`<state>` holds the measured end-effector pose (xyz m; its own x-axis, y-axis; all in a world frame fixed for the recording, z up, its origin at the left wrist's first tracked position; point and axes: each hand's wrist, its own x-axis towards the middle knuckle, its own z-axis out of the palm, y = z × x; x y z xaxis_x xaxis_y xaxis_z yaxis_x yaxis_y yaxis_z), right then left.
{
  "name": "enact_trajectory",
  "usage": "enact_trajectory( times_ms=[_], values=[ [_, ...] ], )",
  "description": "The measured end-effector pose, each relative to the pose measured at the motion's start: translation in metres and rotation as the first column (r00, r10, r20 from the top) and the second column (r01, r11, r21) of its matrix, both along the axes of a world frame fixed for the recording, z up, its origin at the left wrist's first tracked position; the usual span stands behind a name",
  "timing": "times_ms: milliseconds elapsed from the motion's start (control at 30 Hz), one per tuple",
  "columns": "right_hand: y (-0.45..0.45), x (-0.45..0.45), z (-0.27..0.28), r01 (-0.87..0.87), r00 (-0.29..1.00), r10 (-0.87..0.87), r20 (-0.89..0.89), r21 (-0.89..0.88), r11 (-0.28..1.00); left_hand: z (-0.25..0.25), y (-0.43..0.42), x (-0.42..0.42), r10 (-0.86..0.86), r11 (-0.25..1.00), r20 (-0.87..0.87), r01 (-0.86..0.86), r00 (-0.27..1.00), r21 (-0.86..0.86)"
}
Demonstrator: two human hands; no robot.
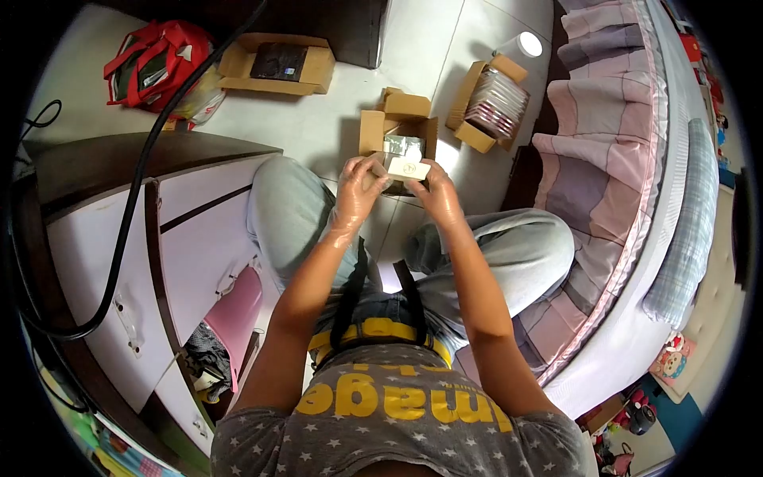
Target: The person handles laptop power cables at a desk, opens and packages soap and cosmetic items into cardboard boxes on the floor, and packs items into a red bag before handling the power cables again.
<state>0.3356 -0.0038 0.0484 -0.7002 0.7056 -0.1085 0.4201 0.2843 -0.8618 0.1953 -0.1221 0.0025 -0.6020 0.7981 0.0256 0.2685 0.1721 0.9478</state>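
Note:
A small cream-coloured box with a round dark mark on its face is held between my two hands, in front of an open cardboard box. My left hand, in a clear glove, has its fingers closed at the left end of the small box; a greyish item seems to lie by its fingertips, too small to make out. My right hand, also gloved, pinches the right end. Inside the cardboard box, partly hidden behind the small box, are clear-wrapped items.
Another cardboard box holds a row of flat packets, with a white cylinder behind it. At the upper left stand a box with a dark package and a red bag. Drawers flank the left, a bed the right.

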Motion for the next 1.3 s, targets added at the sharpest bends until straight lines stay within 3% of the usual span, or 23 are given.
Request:
enact_trajectory(
  times_ms=[67, 100, 133, 167, 267, 300, 367, 400, 433, 500, 567, 633, 667, 700, 767, 833, 933, 1100, 1300],
  values=[
    [-0.009, 0.004, 0.001, 0.024, 1.0, -0.024, -0.006, -0.071, 0.997, 0.018, -0.003, 0.006, -0.006, 0.999, -0.053, 0.004, 0.999, -0.04],
    [-0.015, 0.004, 0.003, 0.048, 0.999, -0.05, -0.008, -0.142, 0.989, 0.02, -0.007, 0.01, -0.016, 0.998, 0.061, 0.02, 0.998, -0.056],
    [-0.023, 0.003, 0.004, 0.047, 0.999, -0.049, -0.009, -0.149, 0.988, 0.02, -0.01, 0.012, -0.015, 0.998, 0.059, 0.019, 0.998, -0.063],
    [-0.034, -0.001, 0.005, 0.212, 0.949, -0.295, -0.11, -0.471, 0.856, 0.021, -0.011, 0.014, 0.02, 0.999, 0.081, -0.018, 0.997, -0.026],
    [-0.054, 0.007, -0.017, 0.249, 0.935, -0.324, -0.141, -0.388, 0.887, 0.024, -0.017, 0.019, 0.056, 0.998, 0.173, -0.057, 0.983, 0.002],
    [-0.061, 0.003, -0.014, 0.289, 0.868, -0.453, -0.203, -0.537, 0.793, 0.024, -0.018, 0.021, 0.055, 0.998, 0.145, -0.06, 0.988, 0.03],
    [-0.057, -0.015, 0.029, 0.259, 0.602, -0.798, -0.025, -0.939, 0.225, 0.026, -0.019, 0.022, 0.048, 0.997, 0.119, -0.055, 0.992, 0.055],
    [-0.061, -0.013, 0.025, 0.263, 0.597, -0.802, -0.021, -0.939, 0.221, 0.029, -0.019, 0.023, 0.04, 0.997, 0.09, -0.045, 0.995, 0.055],
    [-0.066, -0.011, 0.019, 0.276, 0.693, -0.705, -0.149, -0.849, 0.451, 0.03, -0.019, 0.024, 0.031, 0.998, 0.061, -0.034, 0.998, 0.056],
    [-0.068, -0.007, 0.013, 0.268, 0.757, -0.619, -0.211, -0.763, 0.588, 0.032, -0.019, 0.026, 0.011, 1.0, -0.01, -0.01, 1.0, 0.019],
    [-0.067, -0.004, 0.012, 0.271, 0.828, -0.528, -0.188, -0.69, 0.671, 0.032, -0.019, 0.029, -0.011, 1.0, -0.081, 0.009, 0.997, -0.019],
    [-0.065, 0.002, 0.005, 0.281, 0.865, -0.483, -0.134, -0.667, 0.69, 0.032, -0.018, 0.034, 0.006, 0.998, 0.013, -0.006, 1.0, -0.065],
    [-0.065, 0.008, -0.008, 0.247, 0.944, -0.291, -0.154, -0.256, 0.935, 0.03, -0.018, 0.033, 0.003, 0.998, 0.014, -0.002, 1.0, -0.065],
    [-0.064, 0.008, -0.008, 0.117, 0.992, -0.104, -0.076, 0.205, 0.972, 0.029, -0.017, 0.029, -0.051, 0.997, -0.014, 0.05, 0.999, -0.055],
    [-0.066, 0.01, -0.008, 0.18, 0.983, -0.168, -0.077, 0.192, 0.965, 0.028, -0.016, 0.021, -0.106, 0.993, -0.041, 0.105, 0.993, -0.046],
    [-0.066, 0.011, -0.006, 0.241, 0.97, -0.231, -0.074, 0.18, 0.954, 0.042, -0.01, 0.012, -0.279, 0.954, -0.344, 0.219, 0.896, -0.203],
    [-0.065, 0.014, -0.007, 0.253, 0.967, -0.249, -0.046, 0.154, 0.955, 0.032, -0.006, 0.009, -0.362, 0.932, -0.429, 0.314, 0.827, -0.18],
    [-0.072, 0.014, -0.021, 0.46, 0.874, -0.475, -0.104, -0.137, 0.877, 0.029, -0.006, 0.011, -0.401, 0.916, -0.419, 0.359, 0.815, -0.179],
    [-0.071, 0.019, -0.02, 0.41, 0.905, -0.412, -0.104, -0.043, 0.911, 0.02, -0.007, 0.014, -0.406, 0.914, -0.369, 0.36, 0.836, -0.189]
  ],
)
